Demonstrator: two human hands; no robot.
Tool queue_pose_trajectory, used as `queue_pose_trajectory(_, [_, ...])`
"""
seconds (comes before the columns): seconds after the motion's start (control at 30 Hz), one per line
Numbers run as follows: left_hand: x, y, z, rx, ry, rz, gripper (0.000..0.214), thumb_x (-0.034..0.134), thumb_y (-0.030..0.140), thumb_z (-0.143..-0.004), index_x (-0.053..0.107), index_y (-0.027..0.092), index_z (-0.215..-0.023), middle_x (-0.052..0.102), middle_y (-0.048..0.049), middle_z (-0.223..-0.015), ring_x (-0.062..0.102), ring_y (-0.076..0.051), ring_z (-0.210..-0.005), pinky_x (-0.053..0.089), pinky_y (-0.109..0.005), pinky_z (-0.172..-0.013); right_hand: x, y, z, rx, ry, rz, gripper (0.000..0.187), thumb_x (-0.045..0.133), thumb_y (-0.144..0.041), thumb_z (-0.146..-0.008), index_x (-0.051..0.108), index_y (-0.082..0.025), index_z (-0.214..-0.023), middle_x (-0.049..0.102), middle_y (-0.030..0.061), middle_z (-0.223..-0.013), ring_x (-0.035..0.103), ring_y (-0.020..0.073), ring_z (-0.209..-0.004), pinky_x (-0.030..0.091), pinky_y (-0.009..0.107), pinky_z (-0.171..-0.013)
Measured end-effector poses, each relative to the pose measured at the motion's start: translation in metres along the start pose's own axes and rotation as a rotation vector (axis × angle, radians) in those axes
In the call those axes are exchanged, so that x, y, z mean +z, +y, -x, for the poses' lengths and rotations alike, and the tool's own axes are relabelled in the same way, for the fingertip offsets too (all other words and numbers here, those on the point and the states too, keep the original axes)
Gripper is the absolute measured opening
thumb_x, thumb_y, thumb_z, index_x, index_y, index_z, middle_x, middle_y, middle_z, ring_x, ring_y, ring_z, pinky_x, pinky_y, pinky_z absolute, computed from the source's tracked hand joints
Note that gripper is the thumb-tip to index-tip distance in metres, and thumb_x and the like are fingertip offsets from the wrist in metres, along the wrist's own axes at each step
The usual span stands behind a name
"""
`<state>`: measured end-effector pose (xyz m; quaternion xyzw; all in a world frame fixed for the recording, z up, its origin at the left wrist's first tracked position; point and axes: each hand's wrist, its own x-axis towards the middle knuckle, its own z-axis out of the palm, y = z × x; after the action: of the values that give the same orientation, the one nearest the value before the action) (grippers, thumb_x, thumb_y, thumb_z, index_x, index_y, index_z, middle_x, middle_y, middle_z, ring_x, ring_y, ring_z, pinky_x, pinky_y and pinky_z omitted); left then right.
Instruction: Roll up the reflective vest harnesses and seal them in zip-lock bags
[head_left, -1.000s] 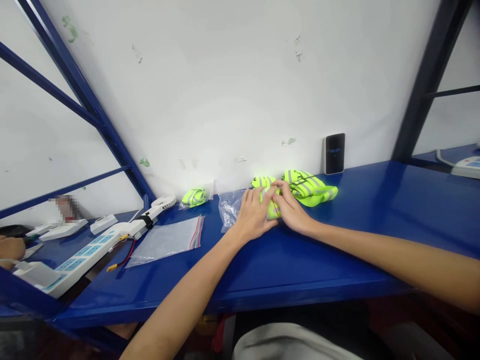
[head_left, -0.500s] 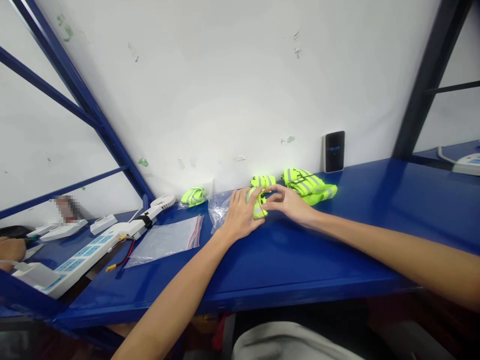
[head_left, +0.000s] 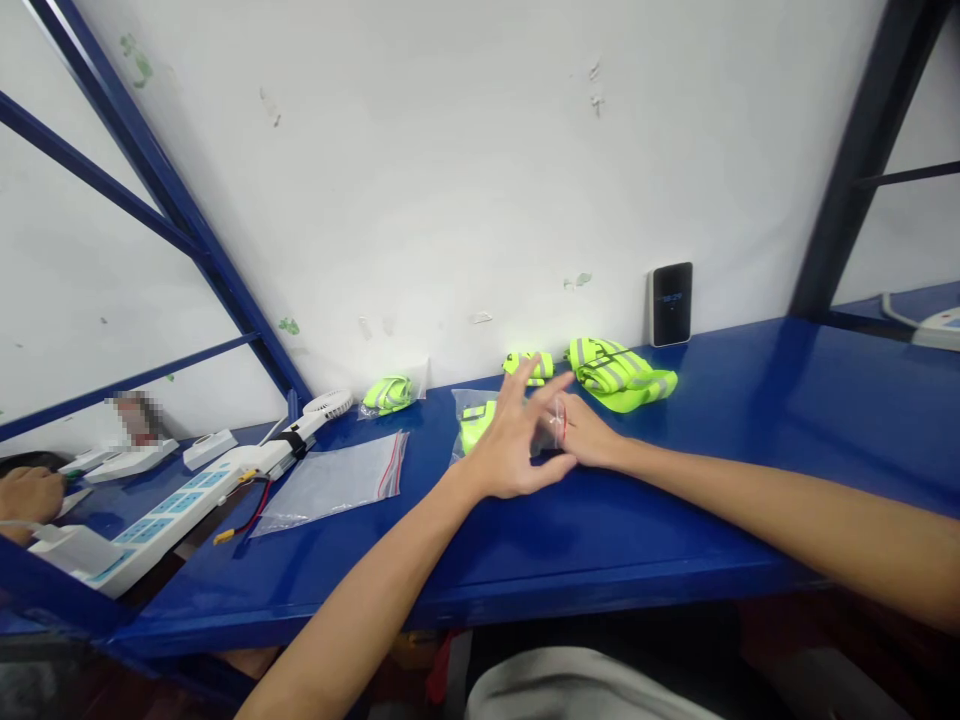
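Note:
A folded neon-yellow vest lies inside a clear zip bag on the blue shelf. My left hand hovers just right of it, fingers spread and holding nothing. Partly hidden behind that hand, my right hand pinches the bag's red-striped mouth between its fingertips. Unfolded neon vests lie behind my hands near the wall, with a small folded vest beside them.
An empty zip bag lies to the left, with a bagged vest behind it. A white fan and power strip sit far left by another person's hand. A phone leans on the wall.
The folded vest has gone left into the clear bag. My left hand has lifted off it and spread open; my right hand now pinches the bag's mouth.

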<state>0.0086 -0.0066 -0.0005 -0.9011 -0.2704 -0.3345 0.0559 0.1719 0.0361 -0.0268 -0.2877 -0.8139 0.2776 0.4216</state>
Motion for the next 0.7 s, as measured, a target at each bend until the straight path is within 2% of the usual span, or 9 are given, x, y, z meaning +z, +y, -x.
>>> queue_pose_trajectory(0.07, [-0.01, -0.009, 0.002, -0.075, 0.12, 0.076, 0.07, 0.051, 0.045, -0.086, 0.024, 0.023, -0.147, 0.023, -0.0126, -0.155, 0.018, -0.032, -0.145, 0.02, -0.051, -0.116, -0.003, 0.002, -0.005, 0.054, 0.098, -0.005, 0.033, 0.048, -0.036, -0.085, 0.053, -0.018, -0.058, 0.057, 0.0012, -0.058, 0.052, 0.0164, -0.058, 0.042, 0.028, -0.058])
queue_pose_trajectory(0.13, [-0.016, -0.026, 0.006, -0.23, 0.196, 0.052, 0.054, 0.04, 0.04, -0.094, 0.032, 0.023, -0.144, 0.036, -0.0107, -0.15, 0.023, -0.028, -0.144, 0.02, -0.049, -0.116, -0.008, 0.006, -0.009, 0.117, 0.164, -0.107, 0.037, 0.047, -0.04, -0.084, 0.051, -0.018, -0.055, 0.055, 0.0015, -0.054, 0.051, 0.0163, -0.054, 0.041, 0.028, -0.054])
queue_pose_trajectory(0.2, [-0.018, -0.045, 0.013, -0.386, 0.118, 0.025, 0.047, 0.038, 0.038, -0.095, 0.043, 0.021, -0.138, 0.047, -0.0113, -0.142, 0.037, -0.028, -0.137, 0.026, -0.047, -0.114, -0.015, 0.009, -0.012, 0.153, 0.189, -0.262, 0.037, 0.042, -0.043, -0.085, 0.054, -0.018, -0.06, 0.057, 0.003, -0.054, 0.054, 0.0179, -0.053, 0.044, 0.03, -0.055])
queue_pose_trajectory(0.3, [-0.018, -0.067, 0.023, -0.483, 0.032, 0.07, 0.039, 0.048, 0.038, -0.09, 0.059, 0.018, -0.122, 0.059, -0.0107, -0.128, 0.054, -0.027, -0.119, 0.039, -0.041, -0.105, -0.023, 0.01, -0.014, 0.135, 0.206, -0.355, 0.037, 0.036, -0.047, -0.088, 0.058, -0.018, -0.078, 0.058, 0.0029, -0.057, 0.056, 0.0197, -0.055, 0.047, 0.032, -0.058])
queue_pose_trajectory(0.37, [-0.017, -0.074, 0.027, -0.526, 0.071, 0.107, 0.036, 0.049, 0.037, -0.089, 0.063, 0.018, -0.116, 0.063, -0.0091, -0.123, 0.057, -0.025, -0.114, 0.041, -0.038, -0.101, -0.026, 0.008, -0.013, 0.09, 0.196, -0.257, 0.034, 0.044, -0.048, -0.086, 0.059, -0.018, -0.092, 0.058, 0.0012, -0.063, 0.056, 0.0198, -0.06, 0.046, 0.033, -0.063])
queue_pose_trajectory(0.43, [-0.017, -0.077, 0.029, -0.567, 0.074, 0.134, 0.036, 0.049, 0.037, -0.089, 0.064, 0.019, -0.116, 0.064, -0.0081, -0.122, 0.058, -0.025, -0.112, 0.042, -0.036, -0.1, -0.027, 0.006, -0.012, 0.055, 0.184, -0.038, 0.033, 0.056, -0.044, -0.082, 0.058, -0.02, -0.103, 0.059, 0.0001, -0.07, 0.056, 0.0197, -0.067, 0.044, 0.032, -0.067])
queue_pose_trajectory(0.57, [-0.018, -0.079, 0.028, -0.654, -0.036, 0.179, 0.037, 0.049, 0.044, -0.088, 0.068, 0.019, -0.108, 0.069, -0.0064, -0.114, 0.06, -0.025, -0.107, 0.043, -0.034, -0.093, -0.029, 0.01, -0.014, 0.088, 0.179, 0.364, 0.041, 0.057, -0.035, -0.083, 0.051, -0.019, -0.12, 0.062, 0.004, -0.085, 0.057, 0.0213, -0.077, 0.042, 0.031, -0.068])
queue_pose_trajectory(0.63, [-0.019, -0.081, 0.026, -0.741, -0.065, 0.256, 0.043, 0.044, 0.05, -0.088, 0.07, 0.019, -0.099, 0.072, -0.0061, -0.099, 0.064, -0.023, -0.092, 0.046, -0.031, -0.082, -0.031, 0.018, -0.015, 0.105, 0.122, 0.446, 0.049, 0.057, -0.033, -0.083, 0.046, -0.018, -0.128, 0.062, 0.008, -0.096, 0.058, 0.0235, -0.085, 0.043, 0.031, -0.07])
queue_pose_trajectory(0.7, [-0.02, -0.083, 0.026, -0.853, -0.112, 0.4, 0.052, 0.038, 0.056, -0.088, 0.069, 0.016, -0.098, 0.068, -0.0045, -0.073, 0.062, -0.019, -0.065, 0.046, -0.029, -0.066, -0.033, 0.027, -0.017, 0.122, 0.011, 0.504, 0.046, 0.054, -0.033, -0.085, 0.047, -0.017, -0.128, 0.061, 0.0114, -0.104, 0.059, 0.025, -0.09, 0.044, 0.033, -0.074])
